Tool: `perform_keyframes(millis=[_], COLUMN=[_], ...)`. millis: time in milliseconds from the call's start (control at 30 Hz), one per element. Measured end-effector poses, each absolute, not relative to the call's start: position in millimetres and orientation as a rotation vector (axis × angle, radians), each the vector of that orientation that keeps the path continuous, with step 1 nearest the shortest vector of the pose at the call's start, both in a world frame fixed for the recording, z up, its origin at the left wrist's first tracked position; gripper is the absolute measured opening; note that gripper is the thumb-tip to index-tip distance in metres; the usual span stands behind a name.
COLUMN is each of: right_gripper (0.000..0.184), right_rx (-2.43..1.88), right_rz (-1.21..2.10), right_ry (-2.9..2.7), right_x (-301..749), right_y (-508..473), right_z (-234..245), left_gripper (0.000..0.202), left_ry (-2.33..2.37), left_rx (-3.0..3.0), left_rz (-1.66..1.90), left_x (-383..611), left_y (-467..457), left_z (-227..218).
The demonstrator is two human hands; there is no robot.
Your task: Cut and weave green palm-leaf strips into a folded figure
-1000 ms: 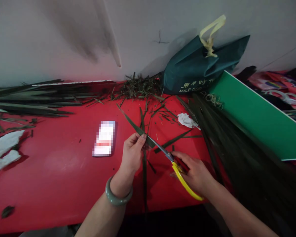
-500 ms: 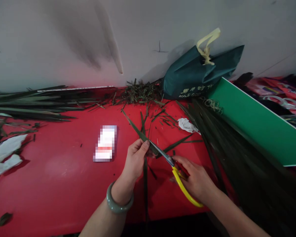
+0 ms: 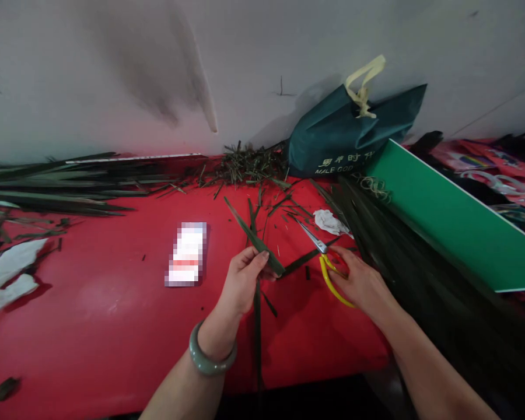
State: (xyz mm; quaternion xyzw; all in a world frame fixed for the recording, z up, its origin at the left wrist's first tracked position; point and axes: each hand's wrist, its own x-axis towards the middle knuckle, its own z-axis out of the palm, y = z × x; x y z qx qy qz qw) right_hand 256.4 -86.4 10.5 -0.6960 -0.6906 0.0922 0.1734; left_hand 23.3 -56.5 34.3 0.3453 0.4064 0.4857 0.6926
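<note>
At centre, the left hand (image 3: 246, 279) pinches a leaf (image 3: 252, 237). Right of it, the right hand (image 3: 362, 282) grips scissors (image 3: 322, 247), some fingers hidden. The upper-right bag (image 3: 332, 137) conceals its contents.

The left hand (image 3: 245, 277) and right hand (image 3: 361, 281) are appearing bare, the forearms (image 3: 433, 361) likewise. At the left wrist (image 3: 219, 336), a thick, rounded bangle (image 3: 207, 366) is forming a ring, its smooth grey-green surface glinting with small pale highlights.

left grip (image 3: 244, 281): pinching leaf strip (image 3: 256, 240) | right grip (image 3: 362, 281): holding scissors (image 3: 321, 245) | phone (image 3: 186, 255): on red table (image 3: 109, 332)
</note>
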Motion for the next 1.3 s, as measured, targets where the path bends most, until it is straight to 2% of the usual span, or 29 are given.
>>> perform_keyframes(millis=[133, 200, 433, 633, 1000, 1300], right_gripper=[0.038, 0.034, 0.029, 0.013, 0.023, 0.024], right_rx=[-1.966, -1.887, -1.385, -1.214, -1.243, -1.131], right_rz=[0.138, 0.190, 1.091, 1.040, 0.966, 0.854], right_ry=[-1.944, -1.871, -1.697, -1.568, -1.458, -1.649], right_x=[270, 259, 176, 161, 165, 169], right_y=[-81, -83, -67, -45, -31, -29], right_z=[4, 11, 47, 37, 9, -2], left_gripper=[0.015, 0.016, 0.022, 0.029, 0.026, 0.029], left_ry=[0.919, 0.918, 0.842, 0.854, 0.856, 0.884], left_rx=[0.793, 0.849, 1.155, 1.078, 0.926, 0.961], left_rz=[1.065, 1.024, 0.751, 0.730, 0.670, 0.636], left_x=[23, 23, 26, 25, 25, 28], left_y=[-56, -57, -62, -61, -53, -53], left_z=[36, 36, 30, 28, 25, 23])
